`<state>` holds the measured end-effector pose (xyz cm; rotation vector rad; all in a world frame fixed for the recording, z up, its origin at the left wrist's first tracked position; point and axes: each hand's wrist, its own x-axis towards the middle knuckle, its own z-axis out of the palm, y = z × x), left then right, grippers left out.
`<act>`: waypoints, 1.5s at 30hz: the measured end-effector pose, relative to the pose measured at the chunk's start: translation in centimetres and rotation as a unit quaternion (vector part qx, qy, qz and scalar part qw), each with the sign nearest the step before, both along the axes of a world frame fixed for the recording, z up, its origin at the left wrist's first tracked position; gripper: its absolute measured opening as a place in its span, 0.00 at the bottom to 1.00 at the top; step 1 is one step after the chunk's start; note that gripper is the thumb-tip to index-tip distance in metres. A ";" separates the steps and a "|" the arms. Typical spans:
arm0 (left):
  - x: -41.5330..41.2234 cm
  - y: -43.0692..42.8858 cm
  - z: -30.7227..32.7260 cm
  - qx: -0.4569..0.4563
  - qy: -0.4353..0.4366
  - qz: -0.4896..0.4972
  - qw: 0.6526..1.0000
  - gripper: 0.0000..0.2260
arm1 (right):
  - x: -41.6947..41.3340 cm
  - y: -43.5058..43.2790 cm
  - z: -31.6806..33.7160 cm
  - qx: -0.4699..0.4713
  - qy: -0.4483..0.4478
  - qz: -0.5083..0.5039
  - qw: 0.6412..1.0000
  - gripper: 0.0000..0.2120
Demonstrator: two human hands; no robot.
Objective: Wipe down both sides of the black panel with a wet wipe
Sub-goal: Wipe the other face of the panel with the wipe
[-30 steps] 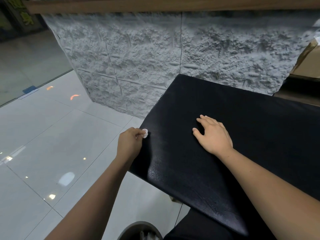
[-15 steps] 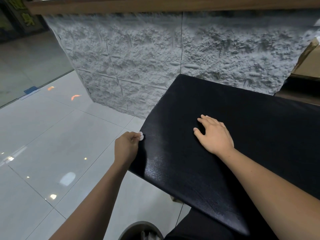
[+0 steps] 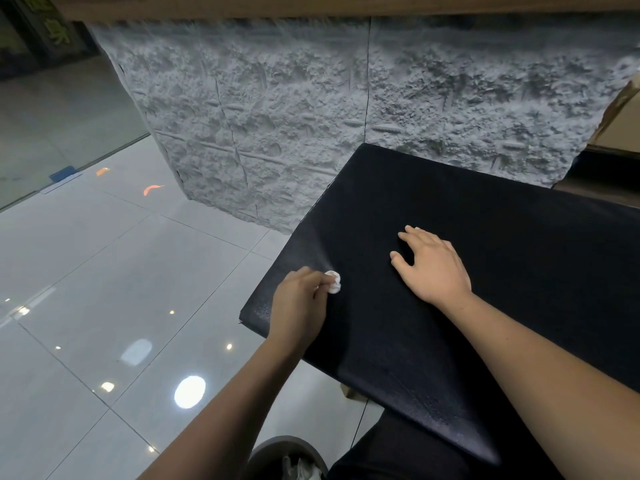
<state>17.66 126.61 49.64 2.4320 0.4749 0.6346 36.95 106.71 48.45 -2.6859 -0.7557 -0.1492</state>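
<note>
A large black panel (image 3: 485, 258) lies tilted across my lap, its far edge against a grey textured wall. My left hand (image 3: 299, 306) pinches a small balled white wet wipe (image 3: 333, 282) and holds it against the panel's top face near the left edge. My right hand (image 3: 431, 265) lies flat on the panel's middle with its fingers spread. A damp sheen shows on the panel near its front left corner. The underside of the panel is hidden.
The grey rock-textured wall (image 3: 346, 109) stands just behind the panel. Glossy white floor tiles (image 3: 104, 289) stretch to the left. A grey bin (image 3: 287, 459) with white scraps sits by my knee. Cardboard (image 3: 620, 116) is at the right edge.
My left hand has moved with the wipe from the panel's left edge inward onto its top face. My right hand has stayed flat in place.
</note>
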 end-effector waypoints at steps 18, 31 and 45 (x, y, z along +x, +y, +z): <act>-1.5 -0.4 0.2 0.036 0.003 -0.023 0.999 0.07 | 0.0 0.0 0.1 0.002 0.001 0.000 1.000 0.30; -2.9 8.1 -2.6 -0.075 0.030 0.107 0.991 0.06 | -0.1 -0.1 0.1 0.005 0.001 0.001 1.000 0.30; -5.4 3.4 -3.4 -0.073 -0.014 0.129 0.989 0.06 | -0.2 -0.1 0.2 -0.002 -0.002 0.004 1.000 0.30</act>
